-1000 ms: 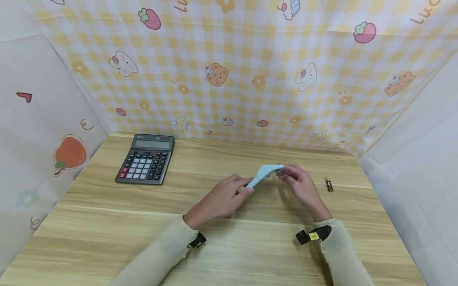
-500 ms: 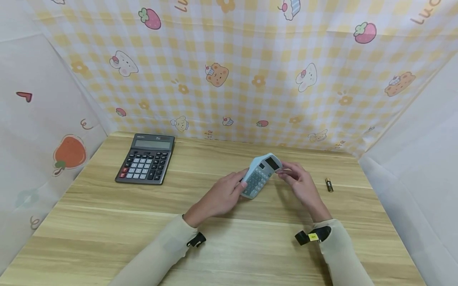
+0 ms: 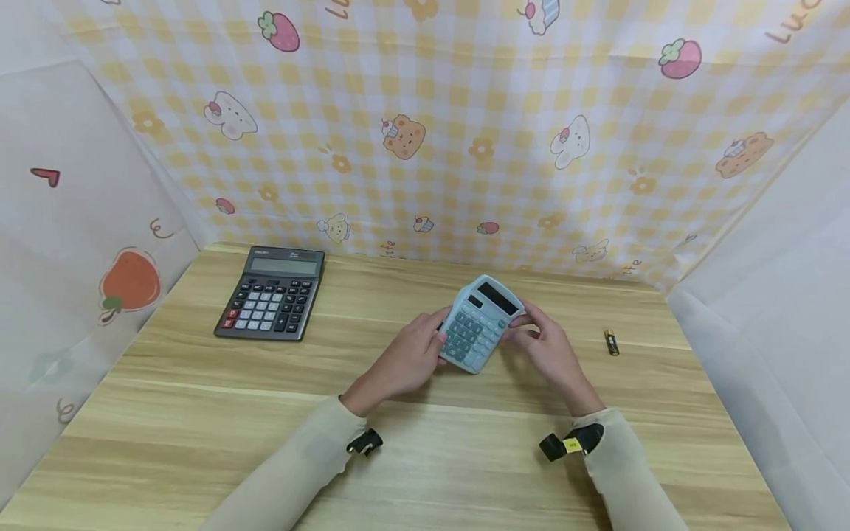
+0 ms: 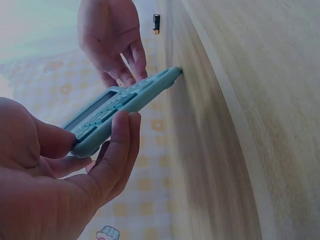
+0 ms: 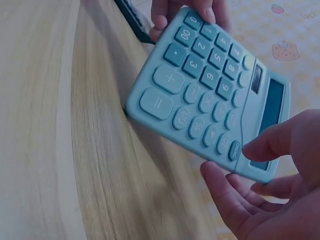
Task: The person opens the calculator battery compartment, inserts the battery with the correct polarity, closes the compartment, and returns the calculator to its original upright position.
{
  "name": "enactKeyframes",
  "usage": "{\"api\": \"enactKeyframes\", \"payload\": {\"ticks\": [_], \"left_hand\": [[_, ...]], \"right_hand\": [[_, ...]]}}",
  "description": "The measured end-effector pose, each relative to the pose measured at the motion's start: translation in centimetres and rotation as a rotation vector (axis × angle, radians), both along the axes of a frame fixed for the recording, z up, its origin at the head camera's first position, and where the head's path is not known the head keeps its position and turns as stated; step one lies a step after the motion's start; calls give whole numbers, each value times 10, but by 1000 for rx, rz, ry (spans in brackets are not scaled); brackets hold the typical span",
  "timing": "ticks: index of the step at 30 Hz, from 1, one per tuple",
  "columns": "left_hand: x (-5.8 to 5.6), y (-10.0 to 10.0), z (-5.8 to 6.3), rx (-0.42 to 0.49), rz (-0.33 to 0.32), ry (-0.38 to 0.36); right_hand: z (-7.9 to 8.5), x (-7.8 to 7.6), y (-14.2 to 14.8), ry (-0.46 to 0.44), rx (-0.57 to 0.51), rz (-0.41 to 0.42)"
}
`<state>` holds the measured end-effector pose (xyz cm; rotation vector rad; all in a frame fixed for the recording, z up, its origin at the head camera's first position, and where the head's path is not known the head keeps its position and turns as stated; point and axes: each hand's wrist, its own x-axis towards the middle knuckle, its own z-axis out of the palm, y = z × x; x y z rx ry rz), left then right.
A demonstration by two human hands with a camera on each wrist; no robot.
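Note:
A light blue calculator (image 3: 473,328) is tilted face up over the wooden table, its keys and dark display turned toward the head camera. My left hand (image 3: 410,355) grips its left edge, thumb on the front and fingers underneath, as the left wrist view shows. At the upper right edge, near the display, my right hand (image 3: 546,348) pinches it between thumb and fingers. In the right wrist view the right thumb (image 5: 270,142) lies by the key beside the display. The lower corner of the calculator comes close to the tabletop. Its back is hidden.
A larger dark grey calculator (image 3: 271,295) lies at the table's back left. One small black and gold battery (image 3: 612,343) lies to the right of my right hand. Behind the wooden table (image 3: 425,472) hangs a yellow checked cloth (image 3: 458,88); white sheets flank both sides.
The light blue calculator has turned from nearly edge-on, with its back up, to face up toward the head camera. Both hands kept hold; the right hand shifted slightly left.

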<state>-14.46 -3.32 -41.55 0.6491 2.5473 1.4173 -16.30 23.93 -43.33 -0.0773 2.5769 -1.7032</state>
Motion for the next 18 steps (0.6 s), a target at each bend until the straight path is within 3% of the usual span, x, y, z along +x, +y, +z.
{"api": "enactKeyframes", "payload": {"ticks": [9,18], "left_hand": [[-1,-1,0,24,24,-75],[-4,-4,-3,-96,56,-56]], "right_hand": [[1,1,-5,-73,-83,0],[-1,2,-6,-64,-165,19]]}}
